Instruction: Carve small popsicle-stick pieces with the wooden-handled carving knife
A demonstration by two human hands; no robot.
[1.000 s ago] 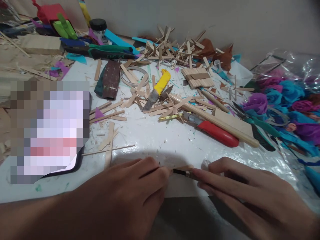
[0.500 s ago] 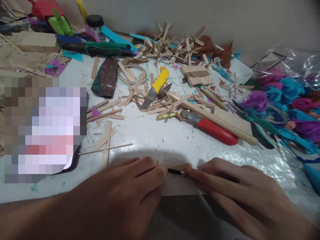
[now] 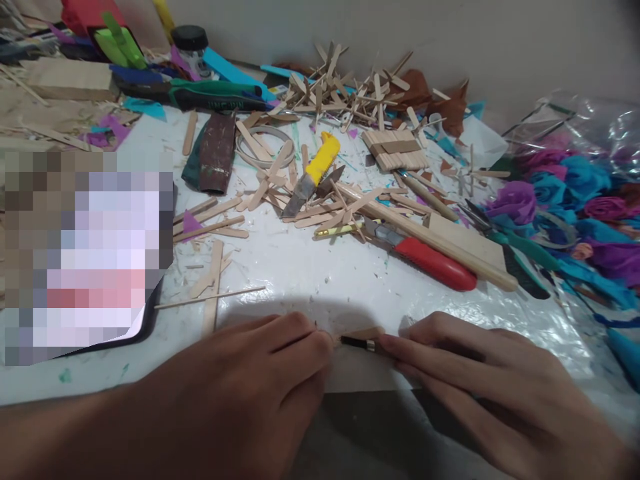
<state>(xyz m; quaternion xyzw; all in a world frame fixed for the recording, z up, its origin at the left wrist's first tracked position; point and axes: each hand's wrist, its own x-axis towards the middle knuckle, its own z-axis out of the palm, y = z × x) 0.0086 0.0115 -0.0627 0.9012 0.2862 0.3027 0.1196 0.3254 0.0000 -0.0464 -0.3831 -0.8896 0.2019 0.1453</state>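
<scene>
My left hand (image 3: 265, 373) is closed at the table's front edge, its fingers pinched on a wooden craft stick (image 3: 367, 331). The stick's rounded end points right, toward my other hand; the rest is hidden by my fingers. Between the fingers of my right hand (image 3: 475, 373) is a slim tool with a black tip and silver collar (image 3: 359, 343). The black tip lies along the near side of the stick, pointing at my left fingertips. Its handle is hidden in my grip, and I cannot tell its exact kind. Small pale crumbs show by the tip.
Beyond my hands lie a yellow-handled cutter (image 3: 320, 163), red-handled pliers (image 3: 435, 263), a wooden rod (image 3: 440, 243) and green-handled scissors (image 3: 525, 243). Loose craft sticks (image 3: 345, 90) are heaped at the back. A blurred-out device (image 3: 100, 267) lies left; paper flowers (image 3: 575, 193) stand right.
The black-tipped tool and my right fingertips have shifted slightly to the right along the craft stick. My left hand stays nearly still.
</scene>
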